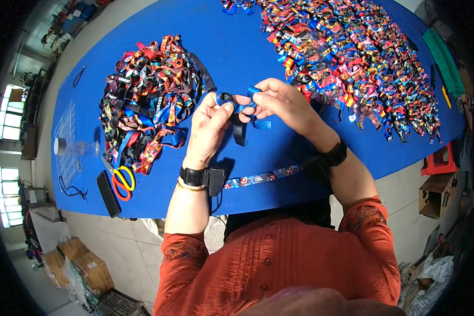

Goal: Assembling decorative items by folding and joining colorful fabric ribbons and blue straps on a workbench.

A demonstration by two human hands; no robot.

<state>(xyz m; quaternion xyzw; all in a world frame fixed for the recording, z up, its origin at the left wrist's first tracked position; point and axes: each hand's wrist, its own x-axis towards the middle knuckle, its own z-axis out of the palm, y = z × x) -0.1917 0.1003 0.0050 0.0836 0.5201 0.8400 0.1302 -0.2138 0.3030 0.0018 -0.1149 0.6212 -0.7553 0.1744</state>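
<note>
Above the middle of the blue table, my left hand pinches a blue and black ribbon strap, which is looped between both hands. My right hand grips the strap's other part between thumb and fingers. Two loose ends hang below the fingers, one black and one blue. Left of my hands lies a tangled heap of printed straps. A printed strap stretches across the table between my wrists.
Scissors with red and yellow handles lie beside a black case at the left front. A clear jar lies farther left. Many short strap pieces cover the table's far right. A red stool stands beyond the right edge.
</note>
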